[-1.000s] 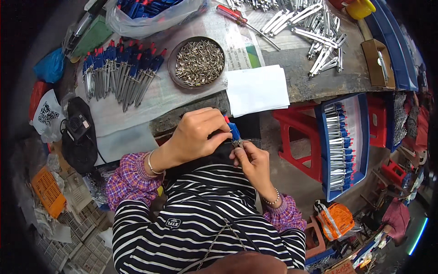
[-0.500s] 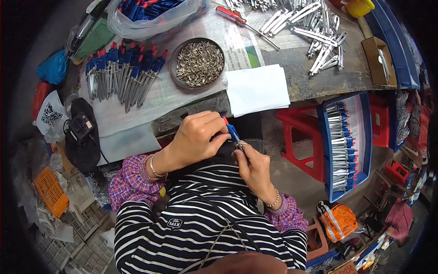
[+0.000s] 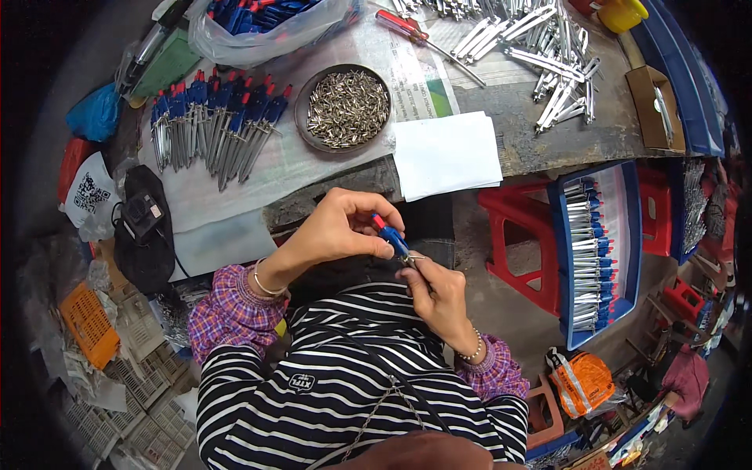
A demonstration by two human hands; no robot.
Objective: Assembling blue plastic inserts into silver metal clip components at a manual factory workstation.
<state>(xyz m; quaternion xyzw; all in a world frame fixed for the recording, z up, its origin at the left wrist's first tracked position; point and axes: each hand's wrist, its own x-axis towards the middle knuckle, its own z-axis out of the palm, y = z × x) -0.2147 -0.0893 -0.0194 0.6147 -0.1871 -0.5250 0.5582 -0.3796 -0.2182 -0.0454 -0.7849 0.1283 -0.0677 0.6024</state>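
Note:
In front of my striped shirt, both hands meet at a slim metal piece with a blue body and red tip (image 3: 396,237). My right hand (image 3: 440,296) pinches its lower metal end between thumb and fingers. My left hand (image 3: 335,229) curls round the upper end, its thumb against the blue body and the index finger arched past the red tip. Beyond them on the table is a round bowl (image 3: 301,125) of small metal pins (image 3: 348,110). Similar blue and red pieces (image 3: 215,117) lie in a fanned pile left of it.
White paper sheets (image 3: 446,157) lie at the table's near edge. Farther back are a screwdriver (image 3: 431,45), loose metal arms (image 3: 552,74) and a plastic bag (image 3: 266,47) of blue parts. On my right, a blue tray (image 3: 624,286) of finished-looking pieces rests over a red stool (image 3: 521,243).
My left hand has opened its pinch at the red tip and shifted its fingers round the blue body, showing more of it. My right hand keeps its hold on the metal end.

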